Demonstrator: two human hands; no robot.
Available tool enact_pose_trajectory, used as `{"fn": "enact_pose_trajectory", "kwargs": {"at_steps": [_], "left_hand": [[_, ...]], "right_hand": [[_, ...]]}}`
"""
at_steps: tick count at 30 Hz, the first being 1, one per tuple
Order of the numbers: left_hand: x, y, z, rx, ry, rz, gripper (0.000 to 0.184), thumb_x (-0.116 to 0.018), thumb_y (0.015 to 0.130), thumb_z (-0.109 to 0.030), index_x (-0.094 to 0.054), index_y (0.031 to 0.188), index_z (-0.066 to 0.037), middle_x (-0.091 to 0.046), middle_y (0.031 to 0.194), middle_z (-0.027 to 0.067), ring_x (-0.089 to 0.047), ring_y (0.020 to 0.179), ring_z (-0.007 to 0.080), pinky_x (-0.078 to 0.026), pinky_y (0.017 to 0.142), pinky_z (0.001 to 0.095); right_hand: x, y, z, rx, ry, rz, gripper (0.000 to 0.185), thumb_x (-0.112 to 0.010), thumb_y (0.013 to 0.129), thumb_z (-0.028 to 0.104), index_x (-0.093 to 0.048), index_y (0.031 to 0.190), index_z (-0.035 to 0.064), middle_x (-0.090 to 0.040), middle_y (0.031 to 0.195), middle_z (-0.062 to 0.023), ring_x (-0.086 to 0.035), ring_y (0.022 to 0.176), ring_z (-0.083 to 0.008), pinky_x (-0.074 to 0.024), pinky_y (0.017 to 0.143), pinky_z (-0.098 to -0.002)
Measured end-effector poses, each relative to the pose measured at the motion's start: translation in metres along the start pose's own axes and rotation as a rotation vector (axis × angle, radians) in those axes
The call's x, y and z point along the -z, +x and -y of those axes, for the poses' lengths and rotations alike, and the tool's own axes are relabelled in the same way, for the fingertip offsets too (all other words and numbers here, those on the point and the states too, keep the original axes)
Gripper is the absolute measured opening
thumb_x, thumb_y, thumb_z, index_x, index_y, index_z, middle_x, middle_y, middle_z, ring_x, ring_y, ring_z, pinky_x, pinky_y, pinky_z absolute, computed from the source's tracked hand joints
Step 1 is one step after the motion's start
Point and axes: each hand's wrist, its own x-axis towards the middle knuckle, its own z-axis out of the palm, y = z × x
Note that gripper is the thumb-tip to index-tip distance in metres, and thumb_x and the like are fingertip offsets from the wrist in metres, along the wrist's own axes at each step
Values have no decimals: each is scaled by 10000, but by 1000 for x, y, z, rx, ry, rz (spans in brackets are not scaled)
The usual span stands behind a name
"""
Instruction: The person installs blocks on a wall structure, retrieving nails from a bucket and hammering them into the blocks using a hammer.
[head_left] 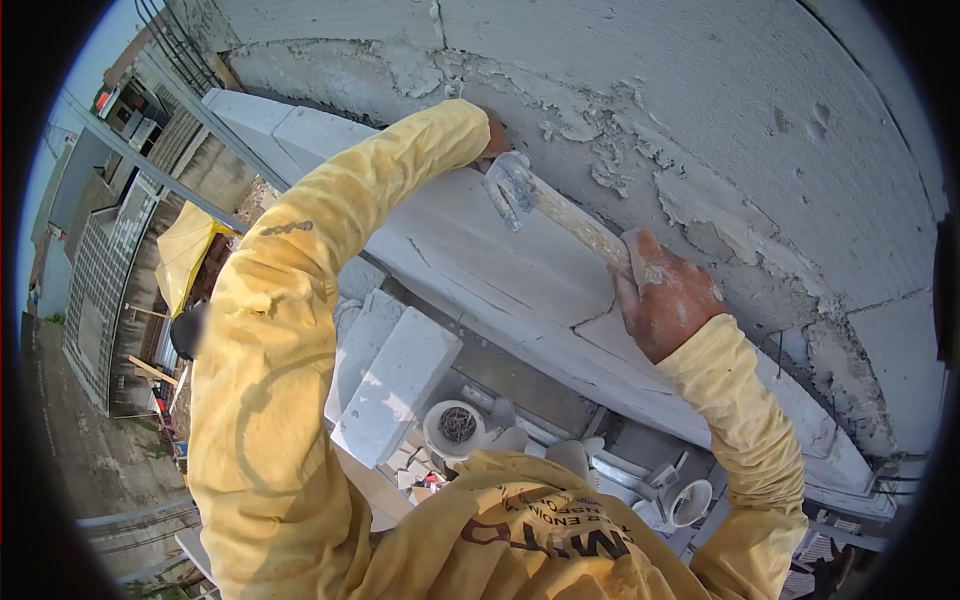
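My right hand [668, 295] is wrapped around the handle end of a claw hammer [575, 220] with a worn, pale-spattered handle. Its metal head, smeared with white, lies to the upper left, close to my left hand [495, 137]. Only a small part of that hand shows beyond the yellow cuff, against the wall; its fingers are hidden. Beneath both hands runs a long ledge of pale grey blocks [480, 240] with cracks and joints. Above it rises a grey block wall [700, 100], with rough, broken mortar along its foot.
Below the ledge are loose pale blocks [400, 375], a white bucket [432, 440] holding what look like nails, and another white bucket [690, 503]. Metal bars [190, 100] cross at left, above a drop to the ground. A yellow tarp [185, 255] and a person's dark headwear [184, 333] show there.
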Motion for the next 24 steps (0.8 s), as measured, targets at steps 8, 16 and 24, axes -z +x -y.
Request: {"fn": "enact_pose_trajectory", "kwargs": {"at_steps": [8, 16, 24], "left_hand": [[-8, -100, 84, 165, -1186, -513, 318, -627, 870, -324, -692, 1045, -67, -565, 758, 25, -513, 636, 123, -443, 606, 260], [-81, -105, 159, 412, -678, -1260, 193, -669, 866, -223, -671, 986, -72, -644, 772, 11, -591, 712, 126, -487, 701, 267], [-94, -97, 138, 569, -606, -1077, 194, -694, 776, -233, -645, 886, -81, -694, 871, 103, -666, 836, 273, -508, 774, 358]], "right_hand": [[9, -48, -37, -82, 387, -201, 248, -594, 922, 229, -556, 1022, 4, -606, 731, -207, -605, 651, -404, -476, 617, -439], [13, -55, -27, -72, 395, -194, 220, -591, 931, 230, -564, 960, 14, -572, 680, -141, -587, 610, -308, -464, 603, -387], [9, -41, -7, -81, 416, -105, 178, -602, 914, 191, -571, 958, 21, -587, 724, -165, -593, 665, -380, -469, 626, -419]]}}
